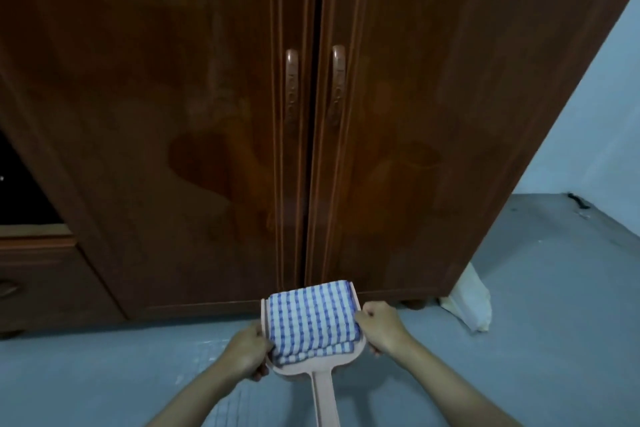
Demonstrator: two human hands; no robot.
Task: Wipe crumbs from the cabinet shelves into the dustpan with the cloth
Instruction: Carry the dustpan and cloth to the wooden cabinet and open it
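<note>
I hold the pink dustpan (322,392) with both hands near the foot of the cabinet (173,114). The fingers of my left hand (247,352) are curled around its left rim, and those of my right hand (379,326) around its right rim. The folded checked cloth (311,319) lies inside the dustpan. Both doors are closed and no shelf is visible. I think the wiping has not begun: opening a door, taking the cloth and wiping all remain.
</note>
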